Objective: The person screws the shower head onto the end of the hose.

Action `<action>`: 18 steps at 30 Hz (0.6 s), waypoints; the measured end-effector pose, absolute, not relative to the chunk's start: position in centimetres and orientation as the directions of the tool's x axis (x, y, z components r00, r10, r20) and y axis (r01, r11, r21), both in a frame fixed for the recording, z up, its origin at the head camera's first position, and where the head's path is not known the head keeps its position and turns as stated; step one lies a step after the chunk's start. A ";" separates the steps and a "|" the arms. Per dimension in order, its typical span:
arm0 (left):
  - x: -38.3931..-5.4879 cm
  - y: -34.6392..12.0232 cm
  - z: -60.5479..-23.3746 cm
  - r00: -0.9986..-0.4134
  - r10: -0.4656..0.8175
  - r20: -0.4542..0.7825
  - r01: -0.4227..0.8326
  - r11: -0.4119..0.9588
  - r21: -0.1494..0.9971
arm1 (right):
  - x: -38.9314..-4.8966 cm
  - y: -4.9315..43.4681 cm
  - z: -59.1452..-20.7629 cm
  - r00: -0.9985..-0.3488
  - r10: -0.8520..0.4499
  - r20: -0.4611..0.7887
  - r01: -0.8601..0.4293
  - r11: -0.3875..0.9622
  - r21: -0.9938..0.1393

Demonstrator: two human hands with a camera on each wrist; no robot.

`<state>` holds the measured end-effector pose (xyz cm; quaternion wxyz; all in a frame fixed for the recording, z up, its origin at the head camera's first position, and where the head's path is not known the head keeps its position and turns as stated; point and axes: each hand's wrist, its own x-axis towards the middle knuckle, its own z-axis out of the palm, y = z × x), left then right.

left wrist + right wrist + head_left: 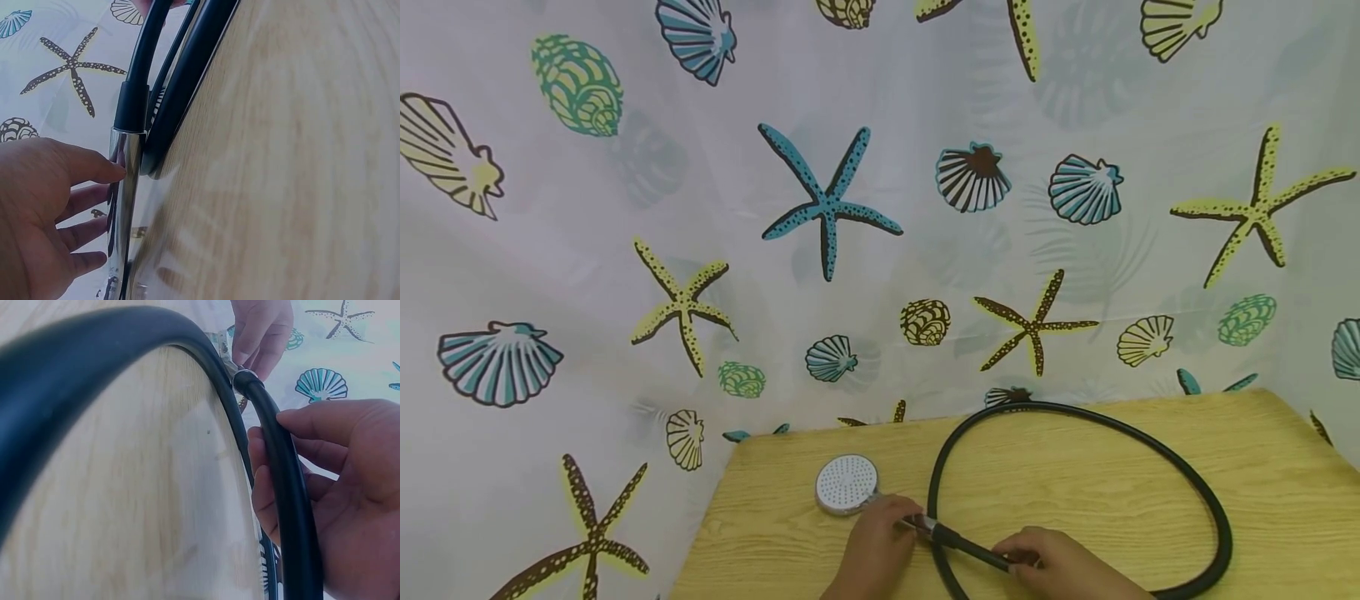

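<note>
A chrome shower head (847,483) with a round, pale, dotted spray face lies at the table's left part, face up. My left hand (876,546) holds its handle; in the left wrist view the thumb and fingertips touch the shiny handle (129,187). At the handle's end sits the black end collar (131,109) of a black shower hose (1045,406), and the two meet in line. My right hand (1060,567) grips the hose a short way from that collar, thumb on one side and fingers curled round the other, as the right wrist view shows.
The hose runs in a big loop over the wood-grain table (775,475), towards its back edge and right side. Behind and beside the table hangs a white curtain (880,75) printed with starfish and shells.
</note>
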<state>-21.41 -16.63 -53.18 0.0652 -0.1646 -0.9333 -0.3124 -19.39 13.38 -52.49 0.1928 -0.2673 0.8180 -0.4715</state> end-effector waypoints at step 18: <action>-21.7 -16.9 -53.6 -0.930 0.263 0.257 0.364 0.760 0.539 | -19.8 11.9 -52.6 -0.807 -0.589 -0.044 -0.287 0.456 -0.843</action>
